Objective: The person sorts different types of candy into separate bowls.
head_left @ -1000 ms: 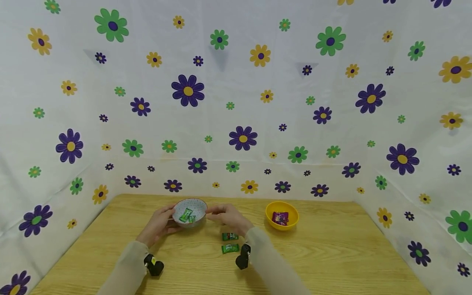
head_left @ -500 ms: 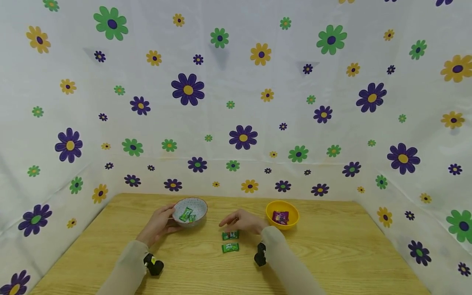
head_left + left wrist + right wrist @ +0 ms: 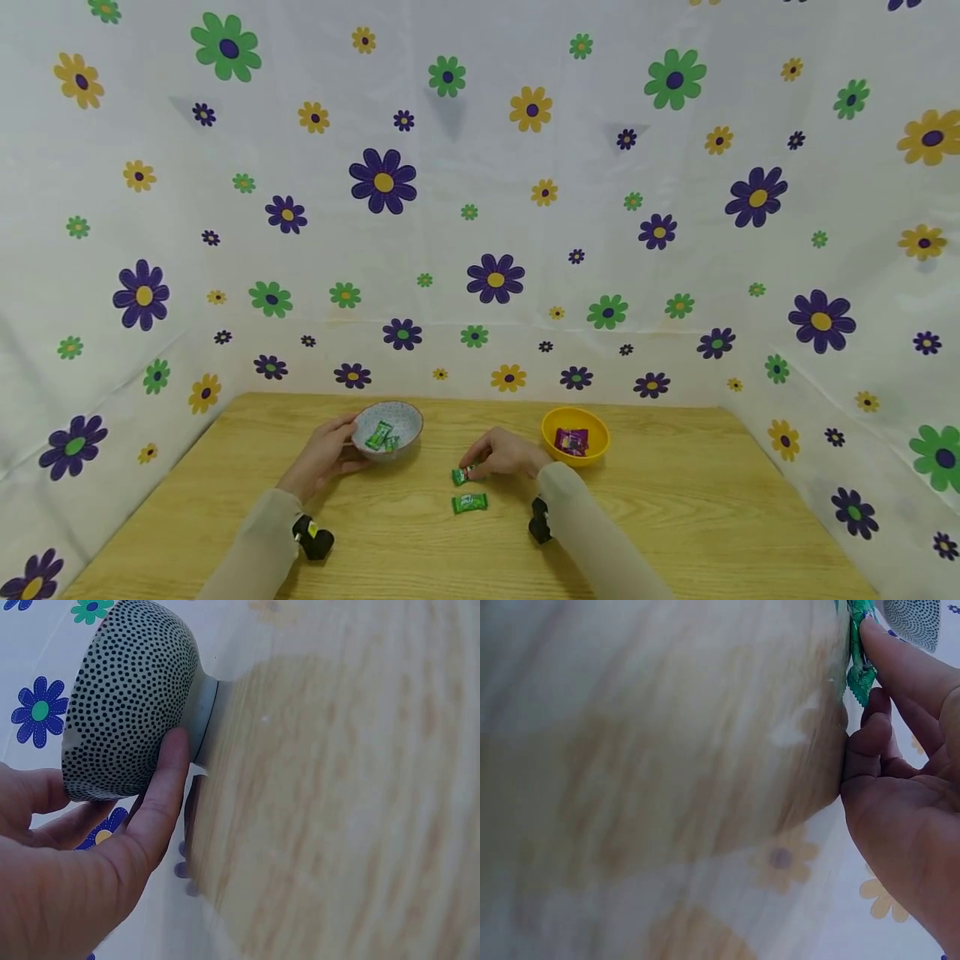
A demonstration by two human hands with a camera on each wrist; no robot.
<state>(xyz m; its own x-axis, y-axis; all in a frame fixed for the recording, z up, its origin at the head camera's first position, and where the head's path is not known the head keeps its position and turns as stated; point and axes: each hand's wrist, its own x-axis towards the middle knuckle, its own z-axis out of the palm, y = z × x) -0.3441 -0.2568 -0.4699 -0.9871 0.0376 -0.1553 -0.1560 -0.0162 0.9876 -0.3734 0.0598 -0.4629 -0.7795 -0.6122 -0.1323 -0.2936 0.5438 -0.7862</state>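
Observation:
My left hand [image 3: 324,454] grips the left side of a patterned bowl [image 3: 406,423] that has small green-wrapped candies [image 3: 379,435] in it. In the left wrist view its fingers lie along the dotted outer wall of the bowl [image 3: 135,697], one fingertip by the foot. My right hand [image 3: 507,452] pinches a green-wrapped candy [image 3: 460,477] at the table, covering its right end. A second green candy [image 3: 469,503] lies just nearer to me. In the right wrist view the wrapper's crimped end [image 3: 861,679] shows beside the fingertips.
A yellow bowl [image 3: 552,452] with purple-wrapped candies [image 3: 572,442] stands just beyond the right hand. The wooden table [image 3: 420,550] meets flower-printed white sheeting [image 3: 450,250] at the back and both sides.
My right hand has moved from beside the patterned bowl back to the right and down onto the farther green candy, which it now pinches. The left hand stays at the bowl.

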